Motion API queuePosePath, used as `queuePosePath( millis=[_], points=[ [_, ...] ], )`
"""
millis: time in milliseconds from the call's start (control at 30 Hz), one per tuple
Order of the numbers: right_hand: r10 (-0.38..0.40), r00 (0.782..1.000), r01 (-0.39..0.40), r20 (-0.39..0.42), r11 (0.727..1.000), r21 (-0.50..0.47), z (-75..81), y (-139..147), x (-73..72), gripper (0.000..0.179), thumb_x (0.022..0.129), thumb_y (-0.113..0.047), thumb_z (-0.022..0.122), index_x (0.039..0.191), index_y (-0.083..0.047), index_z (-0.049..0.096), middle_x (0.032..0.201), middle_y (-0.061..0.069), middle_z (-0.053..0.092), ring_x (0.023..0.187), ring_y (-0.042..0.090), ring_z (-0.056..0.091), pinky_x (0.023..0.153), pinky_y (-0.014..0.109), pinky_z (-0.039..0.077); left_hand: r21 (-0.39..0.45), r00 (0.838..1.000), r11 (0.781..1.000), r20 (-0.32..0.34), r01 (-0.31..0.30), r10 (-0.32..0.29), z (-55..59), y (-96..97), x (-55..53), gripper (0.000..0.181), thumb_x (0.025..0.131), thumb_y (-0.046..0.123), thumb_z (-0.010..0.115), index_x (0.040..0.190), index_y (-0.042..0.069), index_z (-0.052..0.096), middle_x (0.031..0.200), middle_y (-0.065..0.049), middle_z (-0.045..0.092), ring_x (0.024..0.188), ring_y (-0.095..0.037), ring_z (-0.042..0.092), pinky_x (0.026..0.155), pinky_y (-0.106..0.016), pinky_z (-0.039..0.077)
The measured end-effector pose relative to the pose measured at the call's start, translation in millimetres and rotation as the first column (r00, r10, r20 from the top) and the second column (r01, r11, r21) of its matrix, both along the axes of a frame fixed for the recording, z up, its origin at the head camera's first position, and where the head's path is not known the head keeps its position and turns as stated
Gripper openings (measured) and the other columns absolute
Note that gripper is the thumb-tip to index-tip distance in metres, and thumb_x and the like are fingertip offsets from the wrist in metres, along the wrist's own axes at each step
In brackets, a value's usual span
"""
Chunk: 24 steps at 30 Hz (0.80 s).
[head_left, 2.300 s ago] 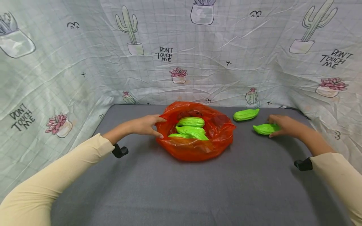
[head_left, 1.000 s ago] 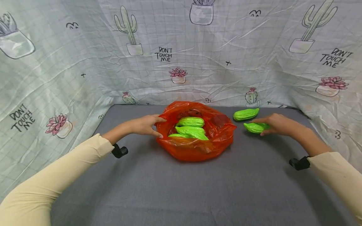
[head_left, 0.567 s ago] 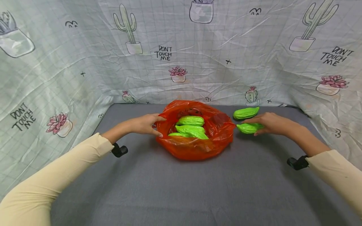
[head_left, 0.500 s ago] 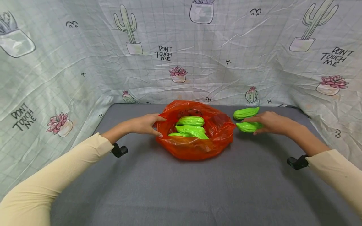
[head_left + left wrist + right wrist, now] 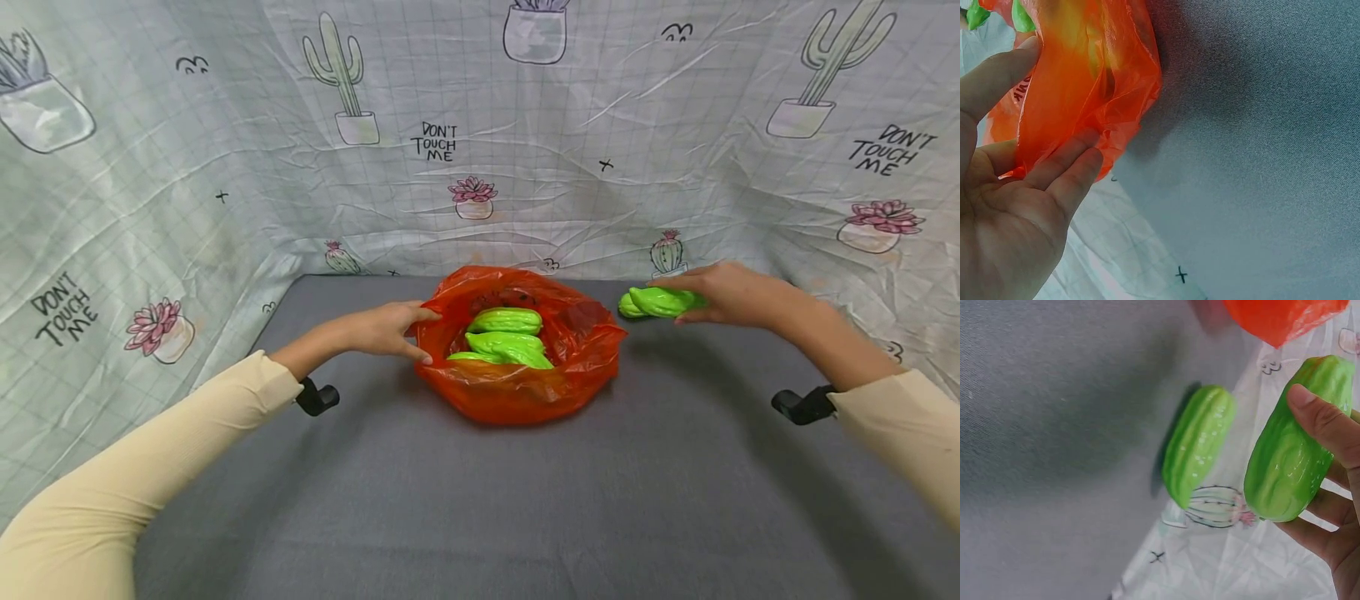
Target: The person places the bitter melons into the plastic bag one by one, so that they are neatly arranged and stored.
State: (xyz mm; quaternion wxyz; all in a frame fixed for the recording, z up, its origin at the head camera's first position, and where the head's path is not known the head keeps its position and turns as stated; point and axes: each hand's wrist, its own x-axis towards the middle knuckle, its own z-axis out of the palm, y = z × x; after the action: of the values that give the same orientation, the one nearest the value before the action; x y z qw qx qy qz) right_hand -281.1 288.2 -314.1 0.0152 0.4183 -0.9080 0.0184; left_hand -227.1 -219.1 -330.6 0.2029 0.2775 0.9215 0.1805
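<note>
A red plastic bag [image 5: 517,398] stands with its mouth wide on the grey table, several light-green ribbed bitter melons [image 5: 507,321] inside. My left hand [image 5: 381,330] is at the bag's left rim; in the left wrist view its thumb and fingers hold the thin plastic [image 5: 1063,87]. Right of the bag, my right hand [image 5: 731,293] grips another bitter melon [image 5: 1291,459] between thumb and fingers, lifted off the table. Behind and below it, one more bitter melon [image 5: 1200,442] lies on the cloth, mostly hidden in the head view.
Grey cloth covers the table [image 5: 480,508]. A pale cactus-print sheet [image 5: 592,208] hangs close behind and along both sides. Black wrist mounts [image 5: 318,398] stick out below both forearms.
My right hand first slid the melon left along the table, then raised it in front of the melon at the back. My left hand has stayed at the bag's rim.
</note>
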Motion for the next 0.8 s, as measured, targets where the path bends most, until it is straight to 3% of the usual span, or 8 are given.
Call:
queuePosePath(
  millis=[233, 500, 800],
  points=[
    [0.006, 1.000, -0.006, -0.020, 1.000, -0.001, 17.7, -10.8, -0.1, 0.065, 0.081, -0.024, 0.087, 0.140, -0.010, 0.062, 0.115, 0.019, 0.072, 0.092, 0.034, 0.072, 0.079, 0.053, 0.057, 0.003, 1.000, 1.000, 0.011, -0.002, 0.001, 1.3, 1.3, -0.3, 0.074, 0.090, 0.028, 0.079, 0.146, -0.008, 0.047, 0.144, -0.020, 0.049, 0.122, -0.033, 0.054, 0.103, -0.047, 0.049],
    [0.017, 1.000, -0.017, 0.015, 0.999, 0.045, 34.5, -24.4, -0.4, 0.067, 0.081, -0.024, 0.087, 0.141, -0.013, 0.061, 0.119, 0.019, 0.071, 0.094, 0.031, 0.071, 0.081, 0.053, 0.057, -0.005, 1.000, 1.000, 0.014, -0.005, 0.005, 2.8, 2.1, 1.2, 0.074, 0.091, 0.028, 0.078, 0.147, -0.007, 0.046, 0.144, -0.020, 0.049, 0.120, -0.031, 0.053, 0.102, -0.046, 0.049],
    [0.035, 0.999, -0.036, 0.018, 0.998, 0.049, 47.2, -36.6, 0.1, 0.064, 0.081, -0.023, 0.088, 0.139, -0.014, 0.063, 0.115, 0.013, 0.072, 0.086, 0.024, 0.069, 0.081, 0.050, 0.058, 0.013, 1.000, 1.000, 0.010, 0.006, -0.006, 4.5, 3.7, 2.9, 0.076, 0.092, 0.025, 0.077, 0.151, -0.005, 0.041, 0.154, -0.025, 0.040, 0.121, -0.033, 0.055, 0.103, -0.049, 0.048]
  ],
)
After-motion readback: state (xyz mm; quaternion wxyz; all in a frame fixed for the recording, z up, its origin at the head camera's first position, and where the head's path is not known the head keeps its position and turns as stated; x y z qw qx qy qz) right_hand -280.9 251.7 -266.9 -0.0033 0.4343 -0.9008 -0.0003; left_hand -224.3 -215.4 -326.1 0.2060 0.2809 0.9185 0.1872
